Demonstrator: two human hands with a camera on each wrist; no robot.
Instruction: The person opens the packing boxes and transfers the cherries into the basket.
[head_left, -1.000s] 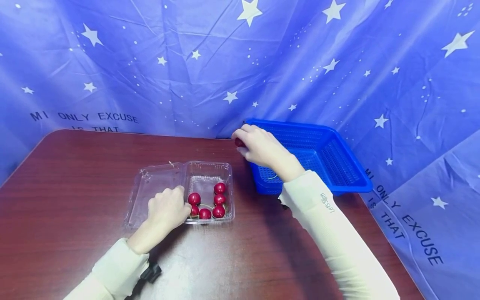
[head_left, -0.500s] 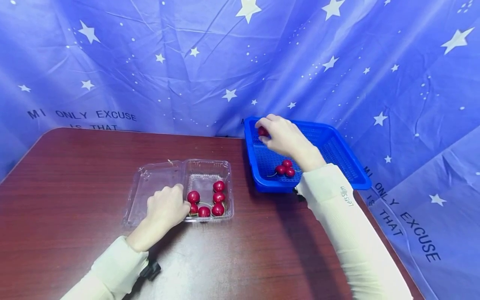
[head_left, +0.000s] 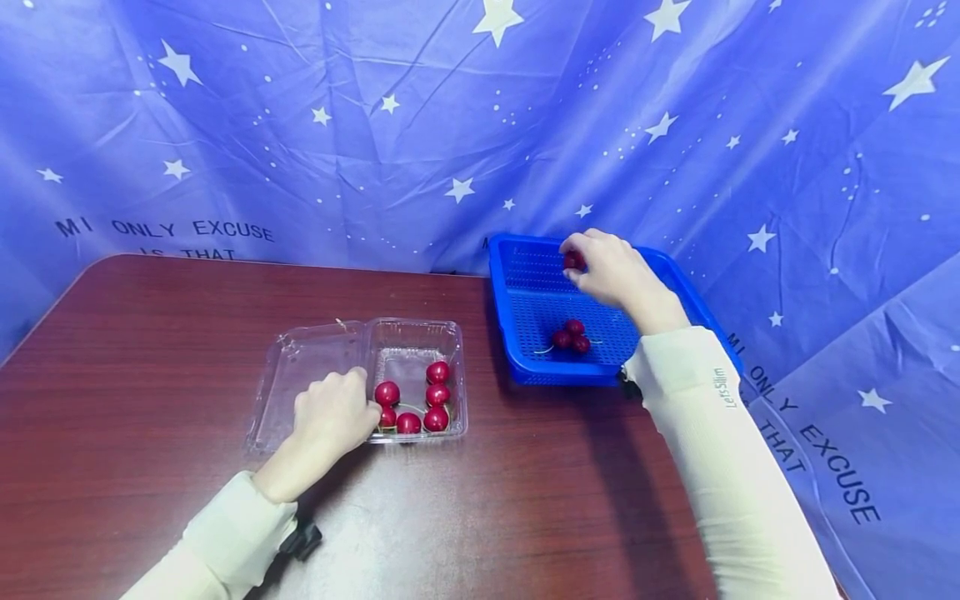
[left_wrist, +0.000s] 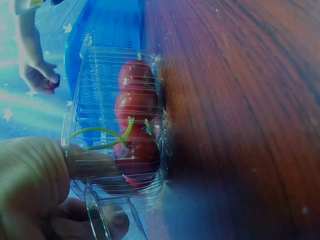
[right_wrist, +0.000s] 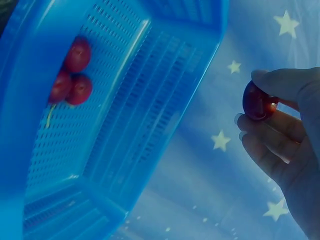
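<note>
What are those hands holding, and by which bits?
The right hand pinches a cherry by its round sides; the left hand grips the clear box at its lid-side edge.

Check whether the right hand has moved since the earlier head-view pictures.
Yes, rightward in the head view: the right hand, pinching a cherry, has gone from the left rim of the blue plastic basket toward its middle.

White glare is spreading over the near worktop (head_left: 450, 517), and the right sleeve (head_left: 757, 475) is washing out, its soft shadow falling leftward. In the left wrist view, bluish haze is veiling the left side and streaky reflections are lining the plastic box (left_wrist: 97, 110). The right wrist view is looking dimmer, shade darkening the right hand (right_wrist: 300, 140).
</note>
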